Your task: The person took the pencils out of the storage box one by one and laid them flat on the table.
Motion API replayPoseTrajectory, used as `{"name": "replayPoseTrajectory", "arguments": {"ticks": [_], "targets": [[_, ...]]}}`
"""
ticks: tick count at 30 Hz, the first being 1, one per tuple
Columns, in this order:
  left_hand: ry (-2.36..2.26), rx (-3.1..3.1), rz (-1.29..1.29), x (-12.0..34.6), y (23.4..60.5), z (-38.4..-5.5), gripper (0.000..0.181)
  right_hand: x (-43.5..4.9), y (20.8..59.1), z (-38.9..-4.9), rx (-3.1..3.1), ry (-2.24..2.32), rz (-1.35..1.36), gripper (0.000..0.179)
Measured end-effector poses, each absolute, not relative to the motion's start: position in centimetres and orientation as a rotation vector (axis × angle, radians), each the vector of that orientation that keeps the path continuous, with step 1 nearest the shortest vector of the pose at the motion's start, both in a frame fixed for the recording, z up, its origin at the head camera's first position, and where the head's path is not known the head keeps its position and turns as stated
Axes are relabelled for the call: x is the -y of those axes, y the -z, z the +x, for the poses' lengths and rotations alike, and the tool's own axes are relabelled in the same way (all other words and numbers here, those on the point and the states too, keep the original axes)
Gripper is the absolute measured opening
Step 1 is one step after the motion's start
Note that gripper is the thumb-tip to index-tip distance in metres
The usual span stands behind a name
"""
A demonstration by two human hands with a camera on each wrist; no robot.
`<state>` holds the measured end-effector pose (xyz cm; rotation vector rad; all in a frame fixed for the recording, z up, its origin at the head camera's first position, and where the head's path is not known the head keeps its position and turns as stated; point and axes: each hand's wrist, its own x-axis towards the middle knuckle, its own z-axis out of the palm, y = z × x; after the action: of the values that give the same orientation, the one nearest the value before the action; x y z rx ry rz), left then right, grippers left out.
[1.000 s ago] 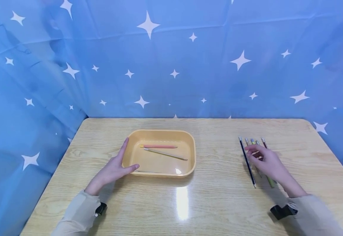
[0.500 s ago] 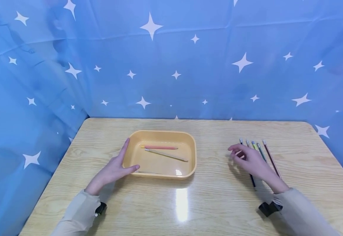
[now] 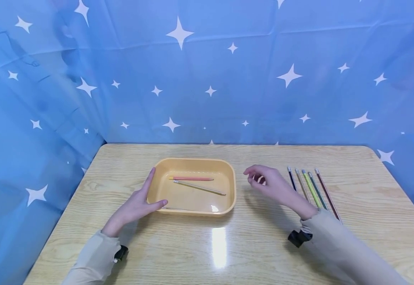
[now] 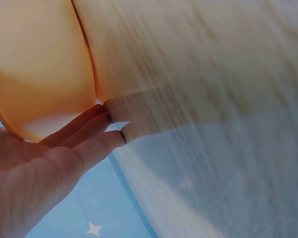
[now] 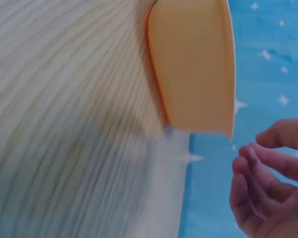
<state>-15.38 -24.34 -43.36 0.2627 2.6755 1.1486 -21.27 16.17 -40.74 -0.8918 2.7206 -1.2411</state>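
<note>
A yellow-orange plastic tray (image 3: pixel 197 162) sits left of the table's middle in the head view. Inside lie a pink pencil (image 3: pixel 194 179), a gold pencil (image 3: pixel 199 188) and a thin sliver of another along the front wall. My left hand (image 3: pixel 135 206) rests against the tray's left end, fingers straight and spread, thumb at the front rim. In the left wrist view its fingers touch the outer wall. Just right of the tray, my right hand (image 3: pixel 269 184) hovers with loosely bent fingers and nothing between them, as the right wrist view also shows.
Several pencils lie side by side on the table to the right, among them a lime one (image 3: pixel 311 186), a green one (image 3: pixel 319 190) and a dark red one (image 3: pixel 326 194); my right forearm covers their near ends. A blue star-patterned curtain (image 3: pixel 207 63) hangs behind the table (image 3: pixel 178 245).
My right hand has moved left from over the pencils to beside the tray, uncovering their far ends. My left hand and the tray have stayed in place.
</note>
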Motion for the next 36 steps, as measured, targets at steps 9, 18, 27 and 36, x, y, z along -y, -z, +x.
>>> {"name": "replayPoseTrajectory", "arguments": {"ticks": [9, 18, 27, 36], "targets": [[-1.155, -2.671, 0.262, 24.3, 43.4, -15.4, 0.105, -12.5, 40.5, -21.7, -2.675, 1.296, -1.135, 0.019], [-1.161, -2.668, 0.263, 24.4, 43.6, -15.5, 0.105, -9.2, 40.9, -21.8, -2.583, 1.333, -1.172, 0.019], [-1.162, -2.669, 0.273, 24.3, 43.7, -15.5, 0.105, -6.5, 41.3, -22.3, -2.564, 1.267, -1.238, 0.015], [-1.170, -2.669, 0.271, 24.3, 43.7, -15.6, 0.105, -4.6, 42.2, -23.0, -2.543, 1.133, -1.167, 0.018]]}}
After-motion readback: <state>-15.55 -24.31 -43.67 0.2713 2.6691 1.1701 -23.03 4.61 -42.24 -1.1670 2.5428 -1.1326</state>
